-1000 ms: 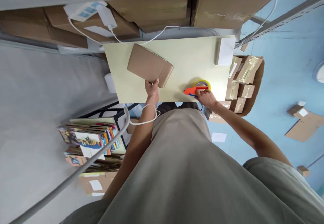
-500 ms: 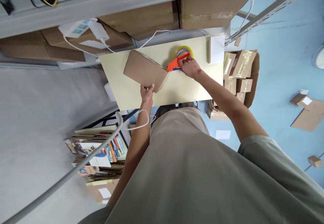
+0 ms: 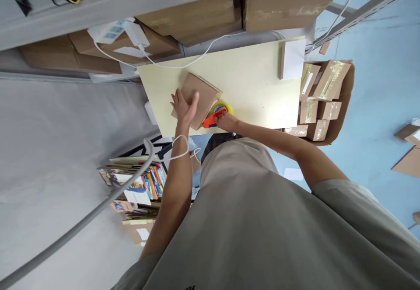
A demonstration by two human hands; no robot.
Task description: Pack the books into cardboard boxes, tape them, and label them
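Observation:
A brown cardboard box [image 3: 204, 95] lies at an angle on the pale tabletop [image 3: 252, 80]. My left hand [image 3: 184, 108] rests on its top with the fingers spread. In my right hand [image 3: 227, 120] is an orange tape dispenser [image 3: 212, 118], fingers wrapped around its handle. The dispenser bears a roll of clear yellowish tape and sits against the box's near right side. My palm hides part of the handle, and whether tape sticks to the box I cannot tell.
A white box [image 3: 293, 59] stands at the table's right end. Beyond it, a large carton [image 3: 347, 102] holds several small taped boxes. A white cable [image 3: 200, 58] crosses the table's back edge. A grey pole [image 3: 95, 213] slants at the left, near stacked books [image 3: 152, 183].
The tape dispenser has come toward me, from the box's far right corner to its near side. My left hand has gone from gripping the near edge to lying on top. The box has turned.

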